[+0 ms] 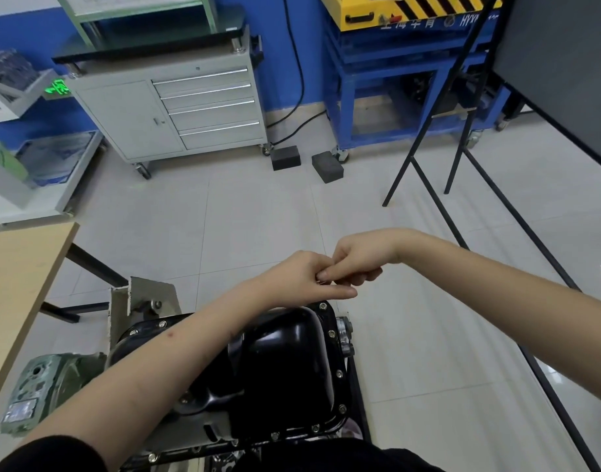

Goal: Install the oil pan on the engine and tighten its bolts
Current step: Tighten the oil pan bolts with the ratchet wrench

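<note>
The black oil pan already sits bolted on the engine, while beyond it both hands meet — left hand and right hand curled together, probably passing something too small to see.

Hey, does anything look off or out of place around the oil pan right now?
Nothing stands out. The black oil pan sits flat on the engine, with bolts along its visible flange. No spill shows on the floor. Both hands, left hand and right hand, meet above the pan, fingers curled together; what they pinch is too small to tell.
</note>
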### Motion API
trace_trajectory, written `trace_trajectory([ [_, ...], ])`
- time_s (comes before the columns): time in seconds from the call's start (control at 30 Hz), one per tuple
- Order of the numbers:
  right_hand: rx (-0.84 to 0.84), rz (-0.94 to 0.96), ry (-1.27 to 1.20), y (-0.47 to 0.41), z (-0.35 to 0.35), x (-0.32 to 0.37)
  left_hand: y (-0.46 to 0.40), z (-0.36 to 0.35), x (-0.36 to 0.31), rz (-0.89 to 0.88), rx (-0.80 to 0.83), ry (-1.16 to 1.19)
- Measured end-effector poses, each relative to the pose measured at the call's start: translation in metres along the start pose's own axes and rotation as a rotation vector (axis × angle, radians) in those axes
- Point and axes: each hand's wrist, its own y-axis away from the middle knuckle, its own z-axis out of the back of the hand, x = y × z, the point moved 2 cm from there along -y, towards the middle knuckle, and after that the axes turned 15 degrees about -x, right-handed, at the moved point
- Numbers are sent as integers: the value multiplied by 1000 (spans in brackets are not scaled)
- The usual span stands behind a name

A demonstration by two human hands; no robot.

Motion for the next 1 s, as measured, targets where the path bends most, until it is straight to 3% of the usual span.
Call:
trace_trajectory([
  [0.13,-49,38,-34,4,-3,-2,0,4,5,82,24,60],
  [0.23,-60,60,-8,3,0,-2,-7,28,25,268,-164,253],
  [0.27,-64,68,-2,2,1,-3,-7,34,36,277,-154,180],
  [0.33,-78,91,10,-1,2,-3,-1,34,57,257,45,-140],
  [0.4,-105,118,11,-4,7,-2,4,23,73,254,181,-287],
  [0.7,-185,172,6,-17,27,20,-4,2,82,114,148,-392],
  [0.9,-389,378,220,21,37,55,-6,27,61,177,50,-141],
  [1.0,-453,333,200,36,50,48,-16,28,48,170,42,-118],
])
